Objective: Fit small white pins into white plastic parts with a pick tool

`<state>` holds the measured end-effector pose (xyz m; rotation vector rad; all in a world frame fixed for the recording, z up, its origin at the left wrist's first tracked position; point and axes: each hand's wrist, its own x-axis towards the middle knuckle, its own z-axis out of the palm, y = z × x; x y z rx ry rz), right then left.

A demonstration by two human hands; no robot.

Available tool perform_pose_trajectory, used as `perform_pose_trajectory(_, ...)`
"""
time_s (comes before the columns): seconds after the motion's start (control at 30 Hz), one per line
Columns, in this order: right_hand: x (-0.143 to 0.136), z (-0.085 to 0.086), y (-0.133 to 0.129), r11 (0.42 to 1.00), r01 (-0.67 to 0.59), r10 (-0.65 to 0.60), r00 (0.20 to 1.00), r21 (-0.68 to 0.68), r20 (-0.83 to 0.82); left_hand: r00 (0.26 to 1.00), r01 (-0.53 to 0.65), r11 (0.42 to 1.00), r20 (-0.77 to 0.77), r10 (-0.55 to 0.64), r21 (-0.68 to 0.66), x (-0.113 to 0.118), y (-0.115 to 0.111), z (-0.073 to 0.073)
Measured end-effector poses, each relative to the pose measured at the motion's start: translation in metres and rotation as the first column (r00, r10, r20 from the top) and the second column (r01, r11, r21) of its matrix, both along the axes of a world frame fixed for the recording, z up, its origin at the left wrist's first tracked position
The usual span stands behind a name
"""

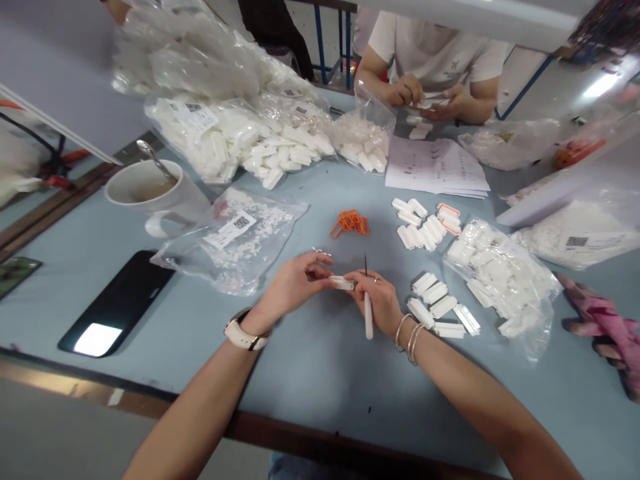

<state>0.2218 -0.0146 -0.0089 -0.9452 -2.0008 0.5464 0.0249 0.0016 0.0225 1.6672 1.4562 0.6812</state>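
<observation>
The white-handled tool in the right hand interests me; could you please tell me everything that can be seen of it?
The white-handled tool is slim and straight, with a smooth, pale handle that looks like plastic and a thin, dark shaft whose material is unclear. The right hand holds it, the fingers covering part of its middle. Its dark end points away from the person and appears to touch nothing; its handle end points toward them. It is just right of the small white part held in the fingers.
</observation>
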Motion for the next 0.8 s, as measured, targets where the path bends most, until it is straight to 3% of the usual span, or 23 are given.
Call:
perform_pose_trajectory(0.17,0.000,-0.004,-0.001,0.999,0.011,-0.011,1.000,-0.045,-0.011,0.992,-0.037,0.969,-0.110,0.065,0.242,-0.007,0.007,-0.012)
perform_pose_trajectory(0.27,0.000,-0.004,-0.001,0.998,0.001,-0.001,1.000,-0.055,-0.003,0.949,0.052,0.916,-0.306,0.079,0.397,-0.009,0.011,-0.024)
perform_pose_trajectory(0.43,-0.001,-0.003,-0.001,0.998,-0.007,0.007,1.000,-0.068,0.002,0.877,0.217,0.890,-0.481,0.003,0.401,-0.011,0.011,-0.033)
perform_pose_trajectory(0.63,-0.001,-0.002,0.000,0.997,-0.001,0.001,1.000,-0.075,-0.006,0.921,0.187,0.905,-0.389,-0.026,0.383,-0.013,0.008,-0.018)
perform_pose_trajectory(0.8,-0.001,-0.001,0.001,0.996,0.005,-0.007,1.000,-0.084,-0.027,0.940,0.090,0.943,-0.340,0.026,0.322,-0.013,0.008,-0.010)
